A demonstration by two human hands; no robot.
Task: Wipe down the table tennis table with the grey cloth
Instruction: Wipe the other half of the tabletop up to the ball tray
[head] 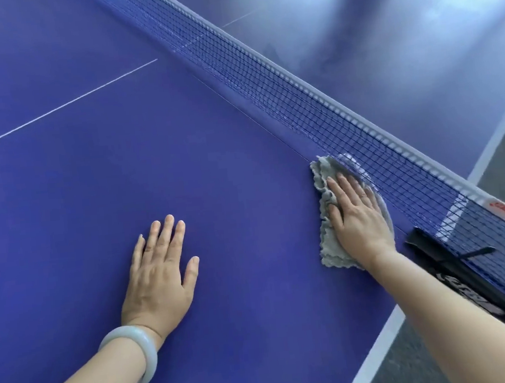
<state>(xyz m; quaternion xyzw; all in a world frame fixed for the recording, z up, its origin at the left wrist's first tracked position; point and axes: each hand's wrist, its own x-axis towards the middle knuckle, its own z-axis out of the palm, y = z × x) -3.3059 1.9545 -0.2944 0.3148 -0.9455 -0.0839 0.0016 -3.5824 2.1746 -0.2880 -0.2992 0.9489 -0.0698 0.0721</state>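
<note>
The grey cloth (326, 215) is pressed flat onto the blue table tennis table (92, 190) by the right hand (359, 218), fingers extended, just beside the net (314, 106) near its black clamp (453, 262). The left hand (160, 272), a pale bangle (137, 351) worn at its wrist, is laid flat on the table, well apart from the cloth.

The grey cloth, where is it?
The grey cloth lies on the table tennis table's right side in the head view, pressed under the right hand, beside the net.
</note>
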